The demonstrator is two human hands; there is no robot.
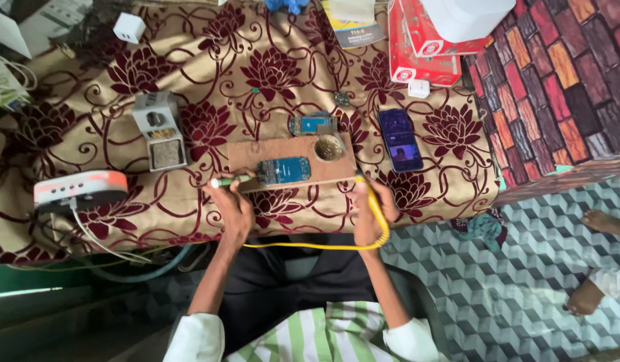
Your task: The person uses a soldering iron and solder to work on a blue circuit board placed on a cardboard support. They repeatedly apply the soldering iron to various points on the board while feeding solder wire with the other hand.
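My left hand [233, 208] grips a thin green-handled tool [231, 180] whose tip points right at a blue circuit board [284, 170]. That board lies on a brown wooden block [246, 156] on the cloth-covered table. My right hand [371, 204] holds a yellow-corded tool [375, 201] at the block's right front corner; its cord [310, 246] loops across my lap. A small round tin [328, 147] sits at the block's right end. A second circuit board [312, 124] lies just behind the block.
A lit smartphone [400, 139] lies to the right of the block. A grey box-shaped holder [159, 129] stands to the left, and a white-and-orange device [80, 189] with cables sits at the far left. Red boxes [424, 50] are stacked at the back. Another person's feet [601, 258] rest on the patterned floor.
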